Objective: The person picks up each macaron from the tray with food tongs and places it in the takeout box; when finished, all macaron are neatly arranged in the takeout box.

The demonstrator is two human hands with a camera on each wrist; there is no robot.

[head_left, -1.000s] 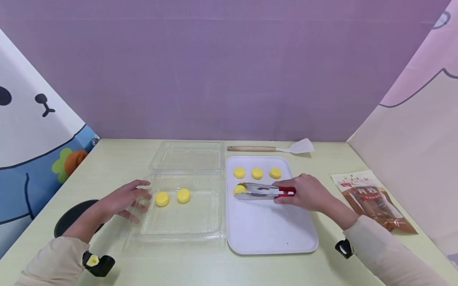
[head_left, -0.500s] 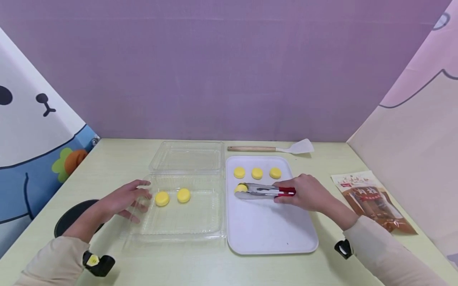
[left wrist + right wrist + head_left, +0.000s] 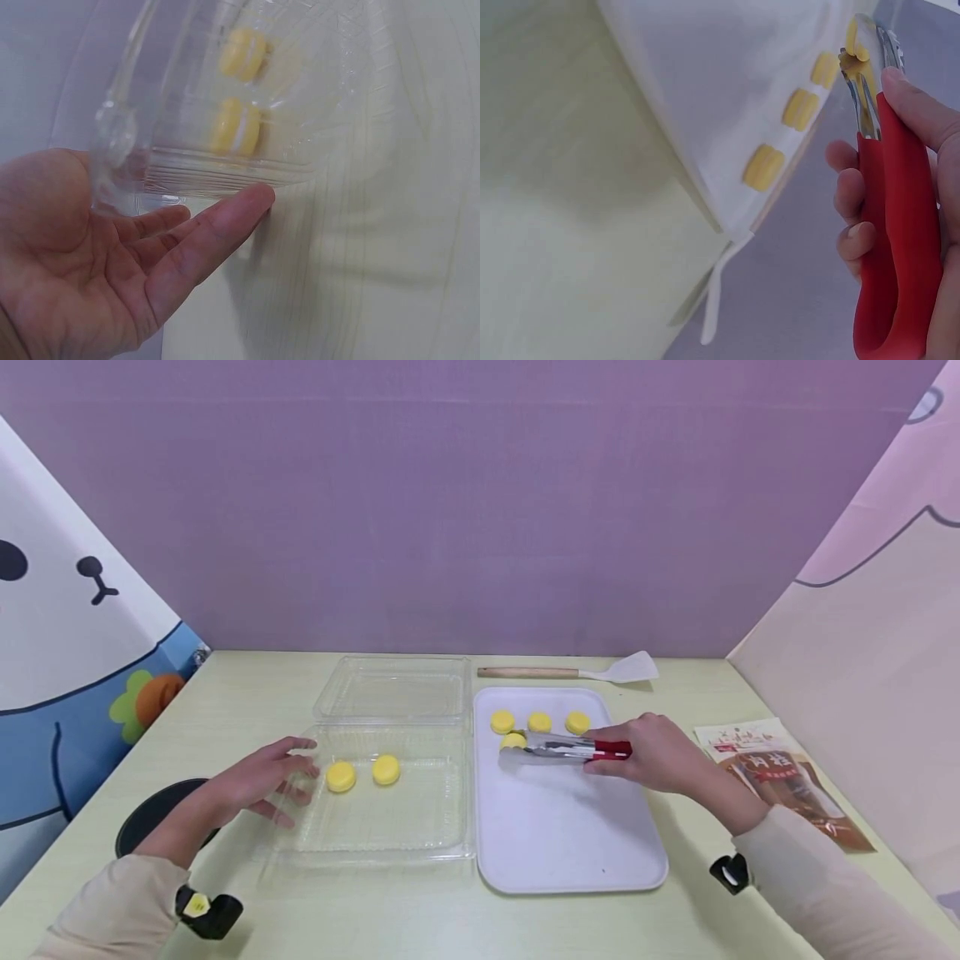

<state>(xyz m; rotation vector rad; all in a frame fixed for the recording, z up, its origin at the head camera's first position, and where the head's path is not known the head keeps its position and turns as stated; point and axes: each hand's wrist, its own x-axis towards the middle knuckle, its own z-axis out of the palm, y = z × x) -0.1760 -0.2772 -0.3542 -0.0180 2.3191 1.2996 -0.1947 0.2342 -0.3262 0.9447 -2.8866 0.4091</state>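
My right hand grips red-handled metal tongs, whose tips hold a yellow macaron over the left part of the white tray. A row of three yellow macarons lies along the tray's far end. To the left, a hinged clear plastic container stands with its lid folded back. Inside it are two macarons, a left one and a right one, with pale filling visible in the left wrist view. My left hand has fingers spread at the container's left edge, its thumb extended.
Behind the tray lies a spatula with a wooden handle. A brown food packet is on the right, beyond my right forearm. A black round dish sits partly under my left forearm. A purple backdrop closes the rear.
My right hand, the tongs and the held macaron have shifted slightly right and away from me, and look raised above the tray. The left hand has stayed in place.
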